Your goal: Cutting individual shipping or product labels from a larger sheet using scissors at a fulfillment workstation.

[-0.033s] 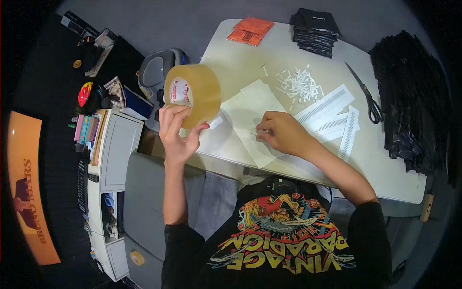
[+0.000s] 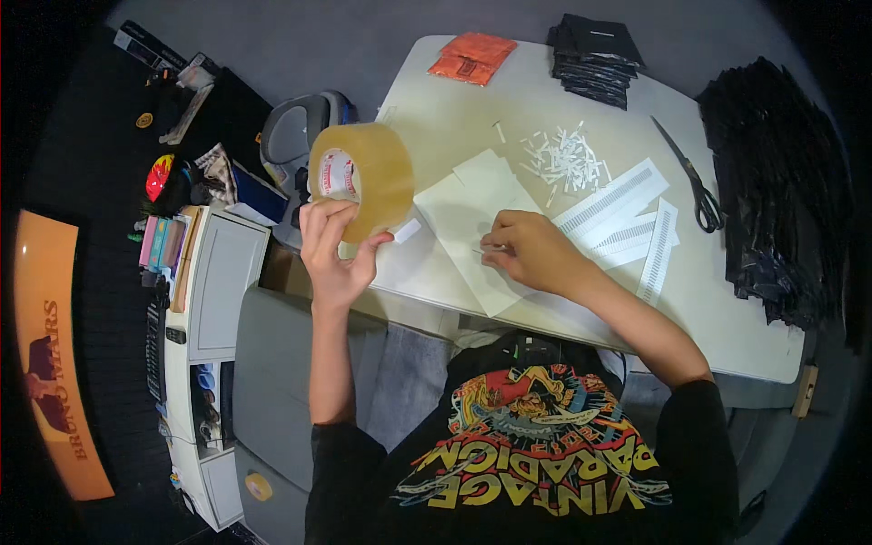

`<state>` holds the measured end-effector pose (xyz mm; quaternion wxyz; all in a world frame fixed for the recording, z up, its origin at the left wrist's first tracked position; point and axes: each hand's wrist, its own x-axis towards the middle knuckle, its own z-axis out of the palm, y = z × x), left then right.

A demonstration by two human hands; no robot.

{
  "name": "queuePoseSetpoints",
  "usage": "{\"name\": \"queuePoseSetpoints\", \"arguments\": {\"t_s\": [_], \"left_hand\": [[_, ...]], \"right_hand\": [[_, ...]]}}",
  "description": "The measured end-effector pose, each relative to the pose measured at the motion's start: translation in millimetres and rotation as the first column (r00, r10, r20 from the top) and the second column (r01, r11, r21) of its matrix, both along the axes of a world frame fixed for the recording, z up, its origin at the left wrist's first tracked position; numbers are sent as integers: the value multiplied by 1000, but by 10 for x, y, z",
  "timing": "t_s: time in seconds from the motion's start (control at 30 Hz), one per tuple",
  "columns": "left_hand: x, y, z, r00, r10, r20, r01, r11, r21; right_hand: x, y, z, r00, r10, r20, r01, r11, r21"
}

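Observation:
My left hand [image 2: 334,259] grips a large roll of yellowish clear packing tape [image 2: 389,173], its fingers through the core and its thumb at the lower edge. A small white slip [image 2: 407,231] juts from the tape beside that thumb. Over the table, my right hand [image 2: 536,252] is closed in a pinch above cream-coloured paper [image 2: 477,204]. A thin small strip shows at its fingertips, too fine to name surely. Beyond that hand lies a loose heap of small white paper strips [image 2: 568,159]. Printed white label sheets [image 2: 607,204] fan out next to my right wrist.
Black scissors [image 2: 698,186] lie on the white table [image 2: 736,318] at the right. Orange packets [image 2: 472,59] and a stack of black bags [image 2: 595,62] sit along the far edge. Black plastic bags [image 2: 781,200] pile up at far right. A grey chair [image 2: 291,381] stands at left.
The tape roll has shifted very slightly to the left in my left hand. Otherwise both hands and the table things stay as they were.

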<state>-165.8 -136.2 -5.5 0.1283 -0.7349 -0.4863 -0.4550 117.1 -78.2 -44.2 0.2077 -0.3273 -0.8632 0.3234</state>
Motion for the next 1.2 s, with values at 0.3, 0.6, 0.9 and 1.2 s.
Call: {"name": "queuePoseSetpoints", "arguments": {"t_s": [0.3, 0.6, 0.9, 1.2], "left_hand": [[-191, 236, -553, 987, 105, 125, -116, 990, 85], [-293, 316, -736, 935, 146, 322, -163, 986, 26], [-317, 335, -791, 812, 53, 581, -85, 996, 29], [-329, 337, -811, 828, 40, 560, -61, 998, 19]], "right_hand": [[-173, -80, -140, 992, 45, 115, -68, 978, 199], [-737, 80, 31, 983, 104, 149, -156, 903, 401], [-1259, 435, -170, 969, 206, 134, -238, 924, 299], [-1275, 609, -134, 970, 233, 68, -236, 971, 33]]}}
